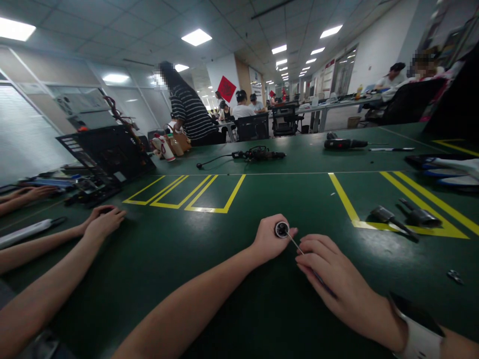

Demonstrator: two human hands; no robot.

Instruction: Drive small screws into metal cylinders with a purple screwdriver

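Observation:
Over the green table my left hand (268, 240) is closed around a cylindrical part (282, 229), whose round end with a silver rim and dark inside faces me. My right hand (333, 279) pinches a thin screwdriver (295, 244); its metal shaft slants up to the left, and the tip meets the round end of the part. Most of the cylinder's body is hidden in my left hand. The screwdriver's handle lies mostly under my right fingers and palm. To the right, two dark metal cylindrical pieces, one with a rod (383, 215) and one beside it (422, 217), lie by the yellow tape.
A small metal piece (455, 276) lies at the right. Farther back are a power driver (344, 143), a pen (391, 149) and a cabled device (258, 153). At left, a co-worker's hands (107, 219) rest near an open computer case (108, 154).

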